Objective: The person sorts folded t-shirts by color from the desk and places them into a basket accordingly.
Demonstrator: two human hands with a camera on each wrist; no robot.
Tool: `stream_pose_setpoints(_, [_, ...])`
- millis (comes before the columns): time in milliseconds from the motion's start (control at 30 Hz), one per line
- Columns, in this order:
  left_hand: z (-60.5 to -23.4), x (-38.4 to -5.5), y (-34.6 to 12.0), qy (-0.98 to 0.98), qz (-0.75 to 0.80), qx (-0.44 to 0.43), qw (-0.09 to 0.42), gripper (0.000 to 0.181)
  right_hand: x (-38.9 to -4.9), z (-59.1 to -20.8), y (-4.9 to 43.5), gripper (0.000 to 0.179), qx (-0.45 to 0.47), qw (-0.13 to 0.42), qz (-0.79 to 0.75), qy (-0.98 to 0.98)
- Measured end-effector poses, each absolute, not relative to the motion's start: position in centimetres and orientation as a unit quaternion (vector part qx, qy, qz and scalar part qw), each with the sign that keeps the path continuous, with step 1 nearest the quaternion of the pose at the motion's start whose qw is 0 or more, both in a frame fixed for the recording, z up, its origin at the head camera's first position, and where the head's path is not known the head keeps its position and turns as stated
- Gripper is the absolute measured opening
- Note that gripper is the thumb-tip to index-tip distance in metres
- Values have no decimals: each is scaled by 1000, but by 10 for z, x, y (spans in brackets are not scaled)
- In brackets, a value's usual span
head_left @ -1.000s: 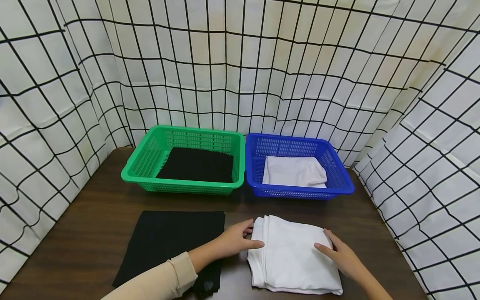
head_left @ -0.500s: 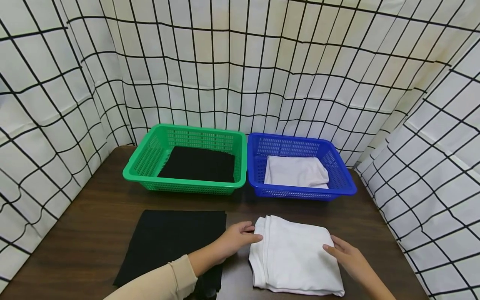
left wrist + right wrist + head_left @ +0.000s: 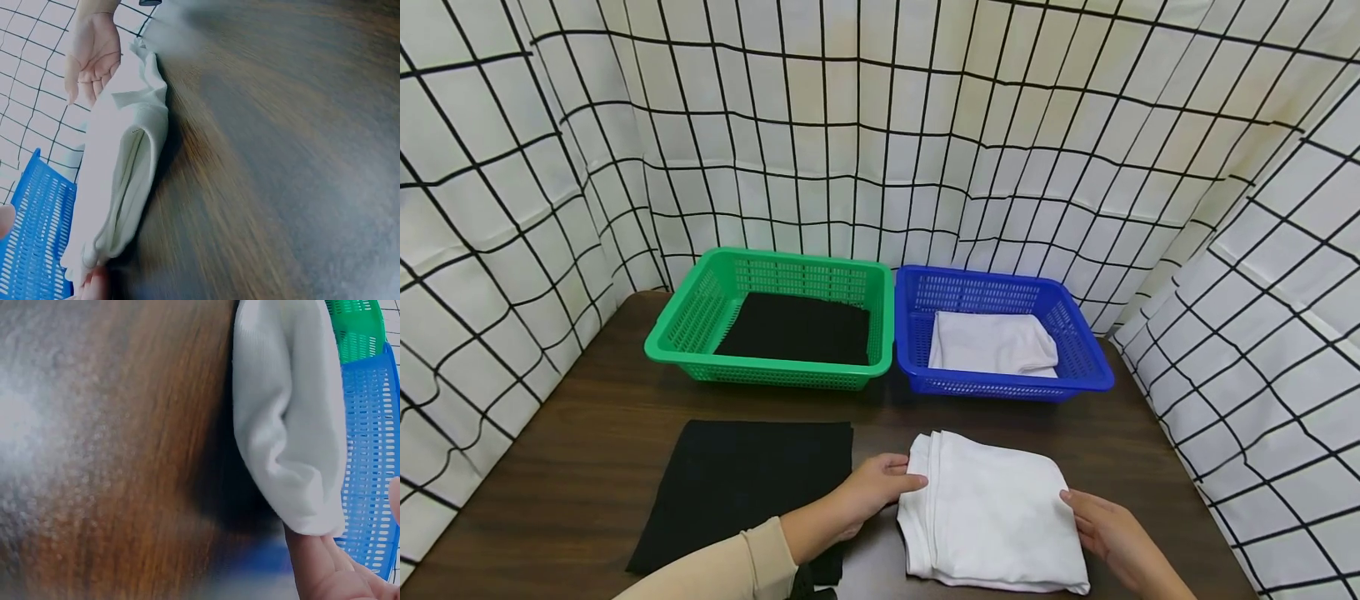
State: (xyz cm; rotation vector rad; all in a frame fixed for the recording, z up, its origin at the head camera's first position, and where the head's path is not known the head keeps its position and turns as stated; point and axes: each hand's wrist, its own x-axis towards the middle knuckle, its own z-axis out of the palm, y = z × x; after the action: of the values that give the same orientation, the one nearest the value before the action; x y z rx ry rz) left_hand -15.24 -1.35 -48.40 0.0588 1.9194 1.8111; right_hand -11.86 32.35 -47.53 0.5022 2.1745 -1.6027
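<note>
A folded white garment (image 3: pixel 992 512) lies on the table in front of me, its layered folds showing along the left side. At its left edge is my left hand (image 3: pixel 874 490), fingertips touching the side and thumb over the top edge. My right hand (image 3: pixel 1108 527) is at the opposite edge, thumb near the top and fingers low against the side. In the right wrist view, its fingers (image 3: pixel 325 565) reach the underside of the white fabric (image 3: pixel 300 425), with the thumb apart from it. Left of the garment, a folded black cloth (image 3: pixel 745 475) lies flat, partly hidden by my left arm.
Behind stand a green basket (image 3: pixel 775 372) holding black folded cloth (image 3: pixel 801 327) and a blue basket (image 3: pixel 1000 386) holding white folded cloth (image 3: pixel 988 342). Their neighbouring rims nearly touch. Grid-patterned white curtains (image 3: pixel 820 150) enclose the table (image 3: pixel 580 467) at the back and sides.
My right hand has slid off the garment's top, outward and nearer to me, to its right edge. My left hand has dipped slightly at the left edge. The garment has hardly moved.
</note>
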Motion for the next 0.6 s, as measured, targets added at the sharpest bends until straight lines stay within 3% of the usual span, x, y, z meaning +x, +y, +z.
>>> stream_pose_setpoints(167, [-485, -153, -9, 701, 672, 6, 238, 67, -119, -479, 325, 75, 177, 200, -578, 771])
stream_pose_setpoints(600, [-478, -155, 1, 698, 671, -59, 242, 58, -121, -480, 335, 77, 107, 277, -570, 766])
